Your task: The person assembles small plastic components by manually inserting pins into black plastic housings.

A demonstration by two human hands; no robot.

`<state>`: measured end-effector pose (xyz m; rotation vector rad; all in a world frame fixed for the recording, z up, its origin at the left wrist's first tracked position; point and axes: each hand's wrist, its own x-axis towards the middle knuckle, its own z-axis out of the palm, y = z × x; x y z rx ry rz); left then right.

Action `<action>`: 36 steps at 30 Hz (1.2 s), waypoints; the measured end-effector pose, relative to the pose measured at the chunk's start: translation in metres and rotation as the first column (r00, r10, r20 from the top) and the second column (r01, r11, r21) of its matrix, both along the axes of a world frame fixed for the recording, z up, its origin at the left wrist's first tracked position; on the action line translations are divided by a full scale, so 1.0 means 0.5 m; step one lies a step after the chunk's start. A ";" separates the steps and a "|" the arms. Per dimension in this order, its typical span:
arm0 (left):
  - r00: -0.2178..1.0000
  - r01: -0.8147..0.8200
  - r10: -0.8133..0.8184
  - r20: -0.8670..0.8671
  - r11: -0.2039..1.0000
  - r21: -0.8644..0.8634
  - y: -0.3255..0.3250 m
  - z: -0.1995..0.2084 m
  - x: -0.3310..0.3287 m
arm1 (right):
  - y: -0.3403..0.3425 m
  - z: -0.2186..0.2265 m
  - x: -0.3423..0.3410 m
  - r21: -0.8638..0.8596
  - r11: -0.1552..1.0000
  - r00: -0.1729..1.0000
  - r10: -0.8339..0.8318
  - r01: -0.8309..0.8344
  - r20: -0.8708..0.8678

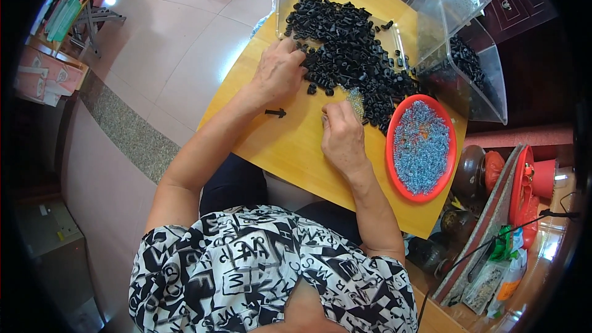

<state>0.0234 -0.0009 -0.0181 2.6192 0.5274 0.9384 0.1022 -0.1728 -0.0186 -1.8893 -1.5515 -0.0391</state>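
A wide heap of small black plastic parts (345,43) covers the far half of the yellow table. My left hand (280,69) is at the heap's left edge with its fingers curled in among the parts; whatever they grip is hidden. Lower and to the right, my right hand (344,139) is closed in a pinch just above the table, its contents too small to make out. Beyond its knuckles lies a little pile of shiny, clear-silver bits (354,100). One longer black piece (275,113) lies alone between my left forearm and right hand.
A red oval tray (391,154) full of tiny bluish, shiny pieces stands at the table's right. Behind it, a clear plastic bin (493,95) holds more black parts. Jars and red containers (544,177) crowd the right side below the table (296,154).
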 end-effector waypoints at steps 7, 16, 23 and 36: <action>0.998 0.060 -0.059 0.017 0.991 -0.123 0.002 -0.019 0.002 | 0.001 -0.001 -0.001 0.053 0.999 0.996 0.007 -0.002 -0.084; 0.979 0.184 -0.184 -0.083 0.983 -0.004 -0.003 0.002 -0.001 | -0.001 0.004 -0.003 -0.007 1.000 1.000 0.009 -0.009 -0.017; 0.952 0.195 -0.168 -0.255 0.977 0.084 0.007 0.008 0.015 | -0.001 0.000 -0.004 0.018 1.000 1.000 0.020 -0.020 -0.008; 0.834 0.082 -0.538 0.118 -0.090 -0.993 -0.074 0.125 0.090 | -0.004 -0.005 -0.002 -0.141 0.990 0.999 -0.003 0.008 0.034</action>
